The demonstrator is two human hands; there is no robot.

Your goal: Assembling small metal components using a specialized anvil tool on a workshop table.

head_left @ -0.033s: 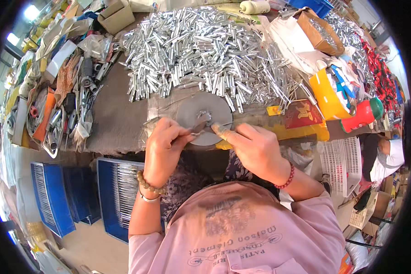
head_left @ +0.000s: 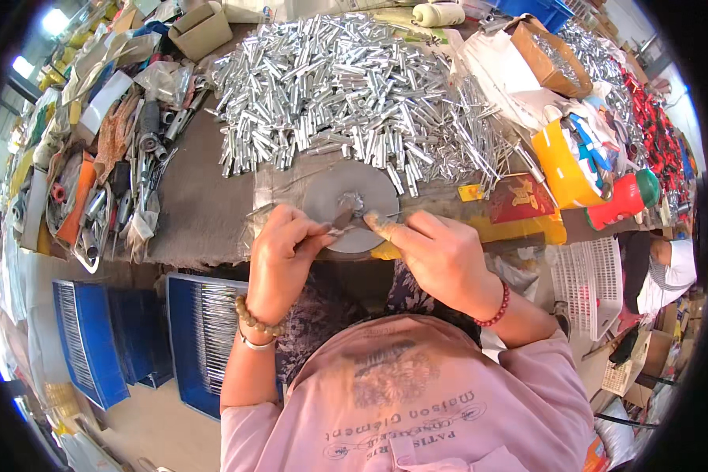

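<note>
Above the front of the workbench, my left hand (head_left: 285, 245) is closed in a pinch on a small piece too blurred to name. My right hand (head_left: 442, 253) is also closed, with dirty fingertips around a thin metal pin (head_left: 394, 213) whose end sticks out. Both hands reach over the near part of a round grey disc (head_left: 322, 189). Small shiny metal bits (head_left: 352, 201) lie at the disc's middle. Just beyond the disc spreads a large heap of short silvery metal tubes (head_left: 322, 86), with loose thin pins (head_left: 480, 138) on its right side.
Hand tools and an orange-handled piece (head_left: 77, 200) crowd the bench's left. To the right are a red card (head_left: 521, 198), a cut yellow container (head_left: 566, 161) and a red-green bottle (head_left: 625, 198). Blue bins (head_left: 182, 338) of metal rods stand below left. Another person sits at far right.
Almost nothing differs. My left fingertips and the small piece in them have shifted very slightly; my right hand stays in place.
</note>
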